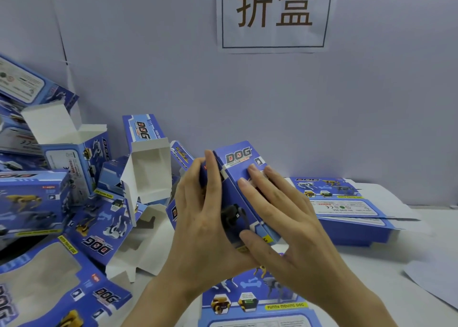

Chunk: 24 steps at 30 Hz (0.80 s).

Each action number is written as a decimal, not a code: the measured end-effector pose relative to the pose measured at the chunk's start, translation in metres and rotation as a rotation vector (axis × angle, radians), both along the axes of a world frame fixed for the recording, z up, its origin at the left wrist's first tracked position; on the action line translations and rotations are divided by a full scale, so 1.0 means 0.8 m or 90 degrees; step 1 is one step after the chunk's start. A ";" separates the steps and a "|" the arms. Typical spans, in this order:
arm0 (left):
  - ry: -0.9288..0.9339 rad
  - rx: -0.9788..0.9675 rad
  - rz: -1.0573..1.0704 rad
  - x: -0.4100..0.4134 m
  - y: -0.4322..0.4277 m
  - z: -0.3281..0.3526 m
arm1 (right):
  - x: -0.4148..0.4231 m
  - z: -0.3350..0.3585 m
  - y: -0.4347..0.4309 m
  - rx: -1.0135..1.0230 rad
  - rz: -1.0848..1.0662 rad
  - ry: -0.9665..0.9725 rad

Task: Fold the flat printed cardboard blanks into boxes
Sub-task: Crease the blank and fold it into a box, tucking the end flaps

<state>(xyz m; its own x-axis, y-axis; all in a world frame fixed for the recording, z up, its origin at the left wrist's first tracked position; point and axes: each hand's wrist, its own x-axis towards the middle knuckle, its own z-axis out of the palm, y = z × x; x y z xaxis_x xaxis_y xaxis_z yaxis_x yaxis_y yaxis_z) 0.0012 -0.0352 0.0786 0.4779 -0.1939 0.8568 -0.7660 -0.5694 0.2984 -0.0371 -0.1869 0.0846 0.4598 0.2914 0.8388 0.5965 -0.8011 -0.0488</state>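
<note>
I hold a blue printed "DOG" box [238, 168] up in the middle of the view, tilted, partly formed. My left hand [198, 222] grips its left side, fingers up along the edge. My right hand [280, 217] lies over its right panel with straight fingers pressing, thumb against the lower end. A flat blank [250, 299] lies on the table under my wrists. A stack of flat blanks [347, 210] sits to the right.
A heap of folded boxes with open white flaps [148, 170] fills the left side, up to the wall. A paper sign [273, 14] hangs on the grey wall. The white table [386, 272] shows at right, with a loose sheet [436, 284] at its edge.
</note>
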 end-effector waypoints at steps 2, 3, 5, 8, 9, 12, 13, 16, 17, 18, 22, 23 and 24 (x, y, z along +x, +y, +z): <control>-0.004 0.002 0.001 -0.002 -0.003 -0.001 | 0.000 0.000 0.000 0.007 -0.005 0.000; -0.011 0.004 0.001 -0.001 -0.004 -0.002 | -0.001 -0.001 0.001 0.016 -0.002 0.008; -0.011 0.003 -0.013 0.000 -0.004 -0.001 | -0.004 -0.001 0.002 0.050 0.019 0.048; 0.014 0.017 -0.065 0.004 0.001 0.007 | -0.011 0.004 0.002 0.100 0.049 0.087; -0.003 0.037 -0.076 0.005 0.003 0.007 | -0.012 0.006 0.002 0.101 0.047 0.095; -0.047 0.083 -0.102 0.007 0.005 0.005 | -0.014 0.008 0.005 0.077 0.008 0.095; -0.044 0.088 -0.105 0.007 0.005 0.005 | -0.015 0.008 0.006 0.078 0.000 0.098; -0.049 0.104 -0.108 0.005 0.009 0.006 | -0.016 0.007 0.011 0.078 -0.001 0.106; -0.048 0.103 -0.120 0.005 0.010 0.006 | -0.016 0.007 0.012 0.071 -0.002 0.104; -0.042 0.100 -0.137 0.005 0.011 0.005 | -0.017 0.008 0.012 0.066 -0.001 0.106; -0.002 0.090 -0.175 0.004 0.011 0.003 | -0.030 0.025 -0.001 0.186 0.145 0.243; -0.003 0.087 -0.181 0.004 0.011 0.004 | -0.033 0.030 -0.007 0.249 0.191 0.282; -0.003 0.076 -0.194 0.004 0.010 0.006 | -0.035 0.034 -0.015 0.310 0.214 0.302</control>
<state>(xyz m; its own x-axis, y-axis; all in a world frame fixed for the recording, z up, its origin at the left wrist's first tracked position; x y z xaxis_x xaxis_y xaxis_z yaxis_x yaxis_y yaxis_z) 0.0042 -0.0276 0.0832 0.3784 -0.4262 0.8217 -0.9076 -0.3451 0.2390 -0.0653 -0.1988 0.1117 0.7556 0.1265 0.6426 0.6313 -0.4021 -0.6631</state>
